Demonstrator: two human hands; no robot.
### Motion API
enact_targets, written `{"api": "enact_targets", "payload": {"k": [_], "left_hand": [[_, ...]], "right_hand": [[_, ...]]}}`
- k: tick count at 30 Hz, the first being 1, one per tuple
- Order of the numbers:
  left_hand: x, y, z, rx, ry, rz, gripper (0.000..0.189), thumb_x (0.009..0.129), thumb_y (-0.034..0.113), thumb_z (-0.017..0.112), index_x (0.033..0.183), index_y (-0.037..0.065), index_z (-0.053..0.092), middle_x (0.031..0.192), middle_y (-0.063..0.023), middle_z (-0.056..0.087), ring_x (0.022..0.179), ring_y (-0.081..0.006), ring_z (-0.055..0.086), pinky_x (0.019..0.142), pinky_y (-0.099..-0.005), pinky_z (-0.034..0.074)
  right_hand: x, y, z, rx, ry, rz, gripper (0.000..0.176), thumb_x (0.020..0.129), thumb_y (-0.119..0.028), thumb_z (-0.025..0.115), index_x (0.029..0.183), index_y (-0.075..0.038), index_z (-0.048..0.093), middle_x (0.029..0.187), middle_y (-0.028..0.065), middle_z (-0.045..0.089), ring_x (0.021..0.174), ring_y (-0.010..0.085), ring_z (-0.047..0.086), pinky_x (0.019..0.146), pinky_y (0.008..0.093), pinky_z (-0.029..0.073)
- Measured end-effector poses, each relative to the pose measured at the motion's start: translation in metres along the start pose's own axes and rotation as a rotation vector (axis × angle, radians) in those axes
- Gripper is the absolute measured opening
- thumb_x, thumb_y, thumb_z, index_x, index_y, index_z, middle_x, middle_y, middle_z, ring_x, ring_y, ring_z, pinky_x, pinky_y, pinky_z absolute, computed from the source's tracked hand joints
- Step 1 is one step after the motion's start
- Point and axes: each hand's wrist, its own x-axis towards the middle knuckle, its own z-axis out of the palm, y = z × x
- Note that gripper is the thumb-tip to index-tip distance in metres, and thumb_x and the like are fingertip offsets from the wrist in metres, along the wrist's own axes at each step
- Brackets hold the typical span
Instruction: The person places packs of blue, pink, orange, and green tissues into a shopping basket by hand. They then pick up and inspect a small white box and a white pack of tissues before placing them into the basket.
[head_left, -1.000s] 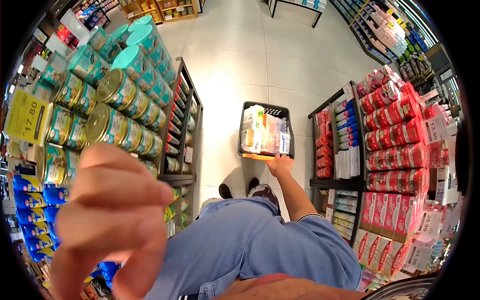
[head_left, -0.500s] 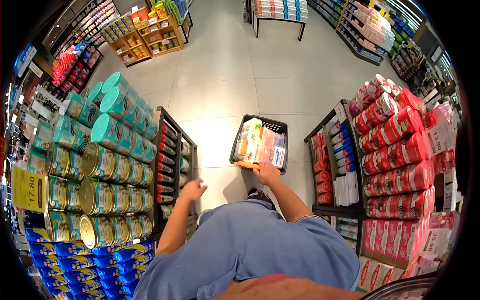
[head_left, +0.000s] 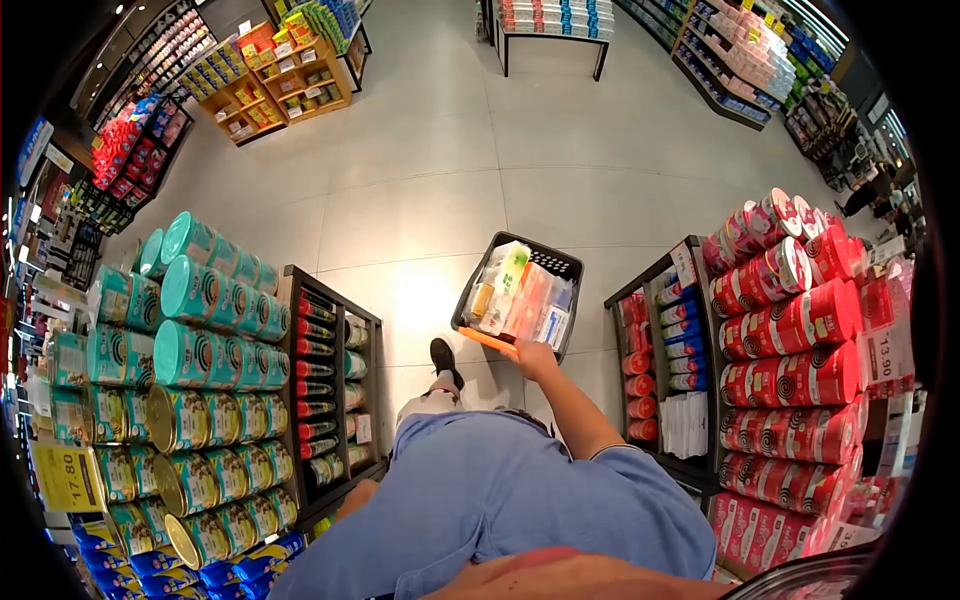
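My right hand (head_left: pixel 536 360) is closed round the orange handle (head_left: pixel 488 343) of a black shopping basket (head_left: pixel 572 268). The basket hangs in front of me, slightly turned. In it are a green-and-white pack (head_left: pixel 509 262), an orange-and-clear package (head_left: pixel 532 296) and a white-and-blue box (head_left: pixel 551 325). Only a bit of my left hand (head_left: pixel 357 497) shows, low at my left side beside the dark shelf rack (head_left: pixel 293 380); my shirt hides its fingers.
Stacked teal-lidded cans (head_left: pixel 215 355) and gold-lidded cans (head_left: pixel 225 465) line my left. Red cylindrical packs (head_left: pixel 785 375) are piled on my right, above a rack end (head_left: pixel 695 330). Ahead lie a tiled floor (head_left: pixel 420 150), wooden shelves (head_left: pixel 300 85) and a display table (head_left: pixel 555 40).
I have moved forward between the displays, and a foot has stepped out ahead. My left hand has swung back beside my body. The basket has turned a little, still in my right hand.
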Motion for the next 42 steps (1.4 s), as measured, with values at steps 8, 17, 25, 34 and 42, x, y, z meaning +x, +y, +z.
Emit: {"api": "enact_targets", "payload": {"k": [8,17,25,34,42], "left_hand": [[0.121,0.169,-0.231,-0.343,0.315,0.115,0.040,0.081,0.035,0.059,0.099,0.000,0.070,0.105,-0.0229,0.067,0.100,-0.0366,0.063,0.087,-0.0428,0.049],[0.180,0.273,-0.457,0.019,0.354,0.317,0.046,0.080,0.039,0.059,0.108,0.003,0.067,0.111,-0.0198,0.066,0.106,-0.0339,0.062,0.092,-0.0417,0.048],[0.181,0.328,-0.527,0.374,0.189,0.290,0.050,0.084,0.039,0.054,0.120,0.005,0.062,0.122,-0.0189,0.062,0.114,-0.0342,0.058,0.096,-0.0435,0.046],[0.234,0.405,-0.547,0.397,0.052,0.367,0.044,0.082,0.034,0.053,0.107,0.002,0.068,0.111,-0.0219,0.066,0.107,-0.0359,0.061,0.092,-0.0420,0.048],[0.291,0.461,-0.618,0.029,0.235,0.240,0.046,0.080,0.039,0.058,0.101,0.000,0.070,0.103,-0.0233,0.068,0.101,-0.0349,0.064,0.089,-0.0412,0.049]], "right_hand": [[0.051,0.033,-0.039,-0.055,0.076,0.046,0.052,0.090,-0.058,0.047,0.096,-0.009,0.061,0.081,0.0148,0.067,0.083,0.0351,0.064,0.082,0.0519,0.041],[0.118,0.055,-0.095,-0.122,0.086,0.480,0.051,0.084,-0.058,0.059,0.105,-0.011,0.058,0.097,0.0123,0.066,0.096,0.0326,0.062,0.080,0.0474,0.047],[0.189,0.075,-0.131,-0.034,0.202,0.797,0.061,0.081,-0.054,0.066,0.119,-0.009,0.052,0.110,0.0144,0.058,0.104,0.0330,0.056,0.086,0.0473,0.046],[0.261,0.146,-0.189,0.003,0.232,0.775,0.056,0.080,-0.051,0.068,0.113,-0.008,0.053,0.104,0.0143,0.062,0.102,0.0313,0.059,0.077,0.0461,0.051],[0.330,0.233,-0.234,-0.060,0.225,0.646,0.054,0.080,-0.058,0.064,0.096,-0.007,0.061,0.086,0.0113,0.068,0.081,0.0303,0.066,0.065,0.0454,0.052]]}}
